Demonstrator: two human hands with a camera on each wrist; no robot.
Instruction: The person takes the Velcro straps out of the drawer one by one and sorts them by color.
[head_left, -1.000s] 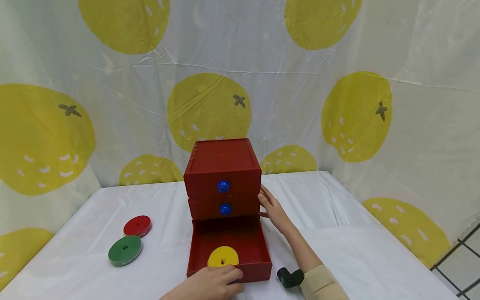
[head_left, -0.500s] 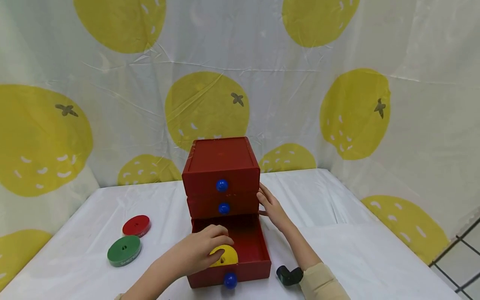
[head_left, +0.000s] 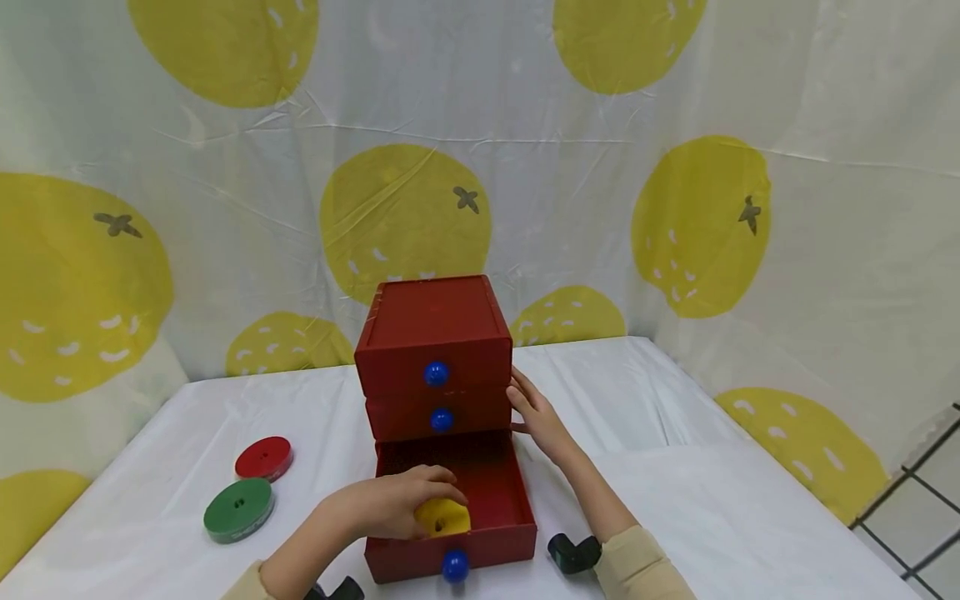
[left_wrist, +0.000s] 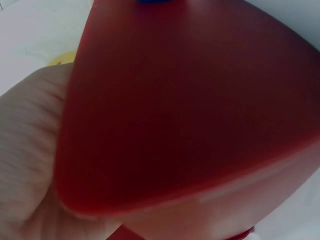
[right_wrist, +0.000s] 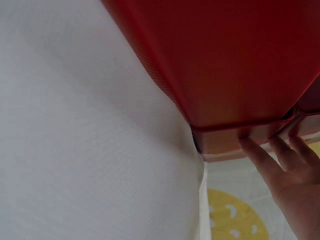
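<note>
A red cabinet [head_left: 435,312] of stacked drawers with blue knobs stands in the middle of the table; its bottom drawer [head_left: 495,500] is pulled out. Inside, by the drawer's front wall, is a yellow button-shaped disc [head_left: 442,518]. My left hand [head_left: 401,502] reaches over the drawer's left side and holds this disc, fingers curled over its top and thumb at its front. Much of the disc is hidden. My right hand [head_left: 543,425] rests its extended fingers against the cabinet's right side, as the right wrist view also shows. The drawer's front [left_wrist: 175,110] fills the left wrist view.
To the left lie a red disc [head_left: 264,458] and a green disc [head_left: 239,509], edge to edge. A black elbow-shaped piece [head_left: 573,553] shows beside the right wrist. Behind the white-covered table [head_left: 637,492] hangs a curtain [head_left: 558,192] printed with yellow fruit.
My left hand has gone from the drawer's front up and over its edge, then closed onto the yellow disc. The right hand has stayed against the cabinet.
</note>
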